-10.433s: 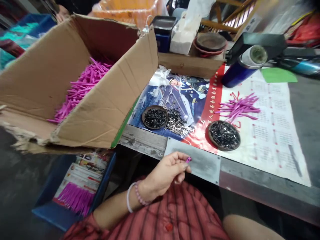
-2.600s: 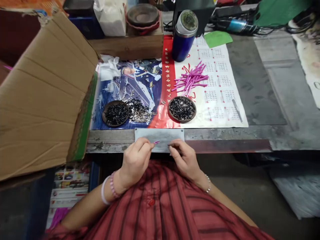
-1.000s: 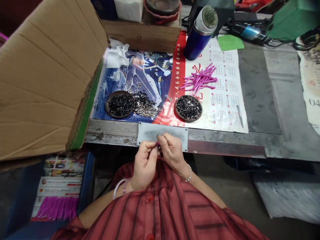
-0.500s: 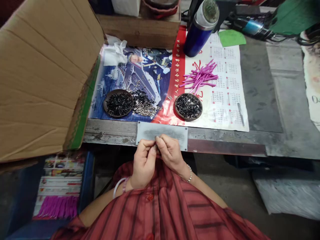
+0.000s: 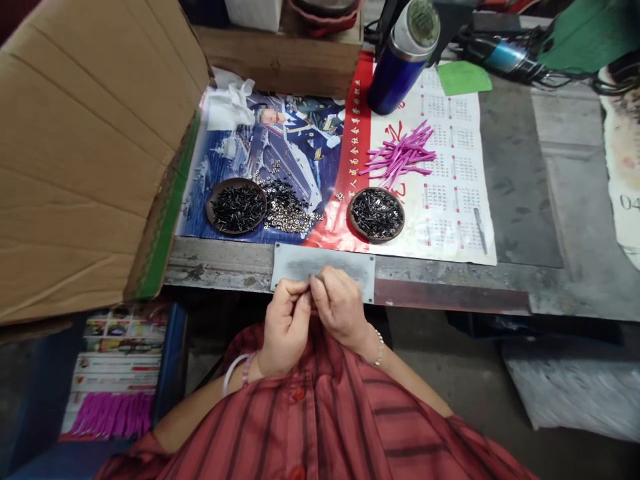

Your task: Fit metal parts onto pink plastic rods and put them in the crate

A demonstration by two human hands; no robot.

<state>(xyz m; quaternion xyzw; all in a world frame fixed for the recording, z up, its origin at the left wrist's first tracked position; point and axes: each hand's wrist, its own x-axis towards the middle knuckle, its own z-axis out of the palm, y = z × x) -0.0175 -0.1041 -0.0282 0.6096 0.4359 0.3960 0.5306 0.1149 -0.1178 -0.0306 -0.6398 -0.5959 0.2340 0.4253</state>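
Note:
Both of my hands meet at the fingertips over the table's front edge. My left hand [image 5: 286, 327] is closed, thumb pressed to the curled forefinger. Against it, my right hand [image 5: 341, 308] is pinched shut. Whatever lies between the fingertips is too small and covered to make out. Just beyond the hands is a pale metal plate [image 5: 325, 256] with a dark smudge across it. Farther back stand a round dish [image 5: 209, 217] of black pin-like pieces and another dish [image 5: 351, 220] of mixed black and silver pieces. Small metal rings [image 5: 295, 219] and black pins are spilled beside the left dish.
Purple strips [image 5: 403, 157] lie on the calendar poster [image 5: 440, 227], near a blue flask [image 5: 395, 80] and a pen [image 5: 481, 230]. A cardboard box [image 5: 95, 153] rises at the left. Below it, a blue bin [image 5: 170, 360] holds more purple strips [image 5: 107, 415].
My right hand has turned slightly, its fingers curling in more against the left fingertips. The left hand has barely moved. The dishes and strips stay as they were.

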